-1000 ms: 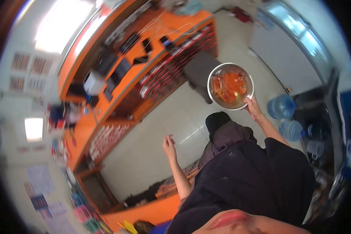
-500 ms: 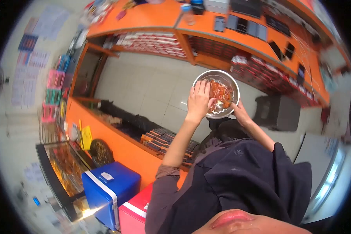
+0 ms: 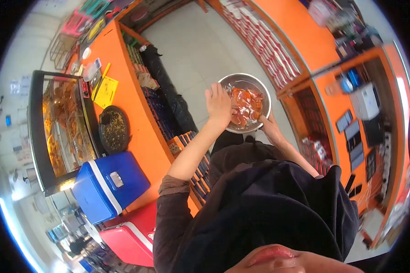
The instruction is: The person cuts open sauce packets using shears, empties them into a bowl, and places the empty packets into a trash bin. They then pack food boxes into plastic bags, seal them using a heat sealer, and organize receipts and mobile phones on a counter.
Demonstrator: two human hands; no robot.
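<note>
head view: closest in, a dark garment covers the chest, and a brown sleeve [image 3: 171,200] with a ribbed cuff sits bunched on the left forearm. beyond it both arms reach to a metal bowl [image 3: 228,83], held in the air above the floor, in front of the body. the right hand [image 3: 270,128] grips the near edge of the bowl, thumb up on the rim and fingers curled under it. the left hand [image 3: 219,104] lies over the bowl's left rim with its fingers together and bent down toward the contents; i cannot tell whether they pinch anything.

the bowl is round, shallow and shiny steel. it holds glossy orange-red pieces [image 3: 247,102], with pale, see-through scraps among them.

off to the left, low down, stand a red cooler box [image 3: 131,236] and a blue cooler box [image 3: 107,185] with a white lid band and a latch, both hard plastic. behind them runs a smooth orange counter [image 3: 127,102]. on it rest a round dark tray [image 3: 114,129] of yellowish bits and a yellow sheet [image 3: 105,92]. a glass display case [image 3: 61,123] beside it holds golden-brown food. pale tiled floor [image 3: 191,45] lies past the bowl, and orange shelves [image 3: 278,45] with red-and-white boxes stand farthest off.
</note>
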